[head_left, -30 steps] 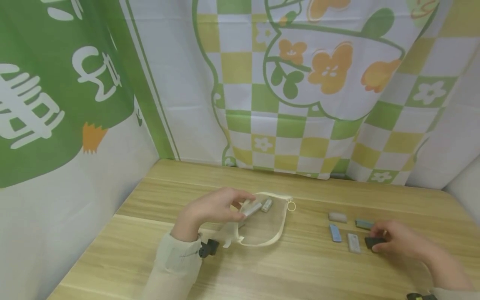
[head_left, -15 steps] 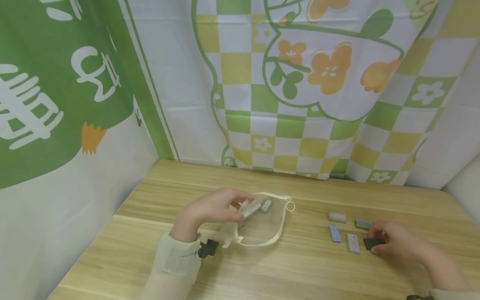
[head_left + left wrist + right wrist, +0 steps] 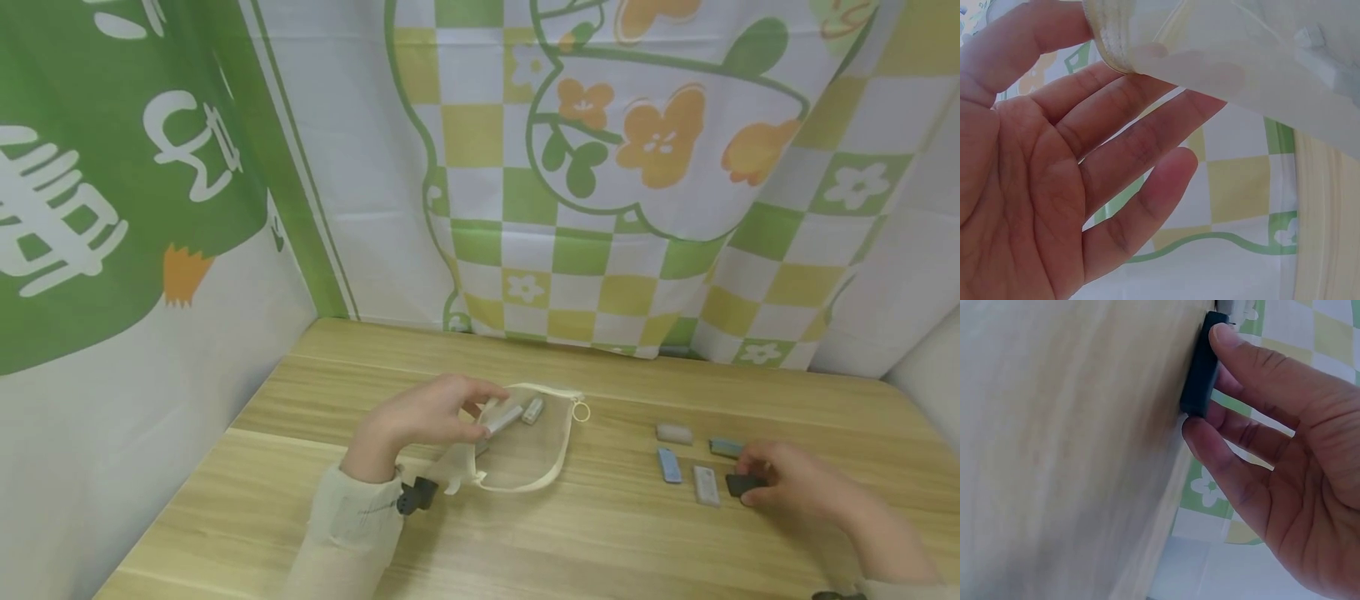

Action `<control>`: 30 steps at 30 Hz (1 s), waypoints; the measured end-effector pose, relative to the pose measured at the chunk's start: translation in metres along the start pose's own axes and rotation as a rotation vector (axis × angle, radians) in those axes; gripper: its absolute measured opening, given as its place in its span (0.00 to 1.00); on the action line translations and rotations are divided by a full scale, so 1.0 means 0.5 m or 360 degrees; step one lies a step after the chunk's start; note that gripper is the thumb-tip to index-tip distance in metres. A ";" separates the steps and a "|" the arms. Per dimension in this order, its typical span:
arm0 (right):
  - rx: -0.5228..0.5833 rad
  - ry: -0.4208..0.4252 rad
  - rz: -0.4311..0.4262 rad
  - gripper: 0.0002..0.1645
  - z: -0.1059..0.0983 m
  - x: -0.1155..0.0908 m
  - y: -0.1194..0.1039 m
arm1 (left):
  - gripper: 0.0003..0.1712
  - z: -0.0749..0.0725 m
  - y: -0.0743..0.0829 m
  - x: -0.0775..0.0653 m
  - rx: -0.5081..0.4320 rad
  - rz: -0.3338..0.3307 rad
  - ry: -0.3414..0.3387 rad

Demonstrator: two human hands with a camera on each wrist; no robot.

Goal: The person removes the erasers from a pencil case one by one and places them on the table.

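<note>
A cream mesh zip pouch [image 3: 525, 454] lies on the wooden table [image 3: 570, 542]; small grey blocks [image 3: 517, 413] show through it. My left hand [image 3: 427, 417] pinches the pouch's open edge [image 3: 1113, 37] between thumb and finger and lifts it. My right hand [image 3: 787, 479] at the right pinches a small black block [image 3: 738, 485] [image 3: 1200, 369] against the tabletop. Beside it lie a blue block [image 3: 669, 465], a white block [image 3: 705, 486], a grey block [image 3: 673, 432] and a teal block [image 3: 724, 447].
A green, white and yellow patterned cloth [image 3: 600, 167] hangs close behind and to the left of the table. A gold zip ring [image 3: 583, 411] lies at the pouch's far corner. Bare wood runs along the front edge.
My right hand with the black block has drifted slightly left and toward the other blocks. The left hand and pouch have stayed put.
</note>
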State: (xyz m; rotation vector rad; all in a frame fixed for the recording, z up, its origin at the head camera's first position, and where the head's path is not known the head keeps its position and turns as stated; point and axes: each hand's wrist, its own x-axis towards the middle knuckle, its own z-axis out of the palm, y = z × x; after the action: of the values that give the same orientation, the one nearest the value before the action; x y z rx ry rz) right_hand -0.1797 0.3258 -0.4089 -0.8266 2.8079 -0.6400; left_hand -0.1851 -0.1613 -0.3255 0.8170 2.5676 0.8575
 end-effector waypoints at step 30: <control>-0.0259 0.0454 -0.0180 0.16 -0.015 0.051 -0.108 | 0.32 -0.003 0.003 -0.001 0.0005 -0.0002 -0.0014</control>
State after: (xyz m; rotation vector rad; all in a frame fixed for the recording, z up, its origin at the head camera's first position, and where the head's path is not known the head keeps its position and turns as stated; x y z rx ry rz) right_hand -0.1769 0.2738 -0.3788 -1.0016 3.1229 -0.5934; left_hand -0.1849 -0.1610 -0.3234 0.8185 2.5621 0.8476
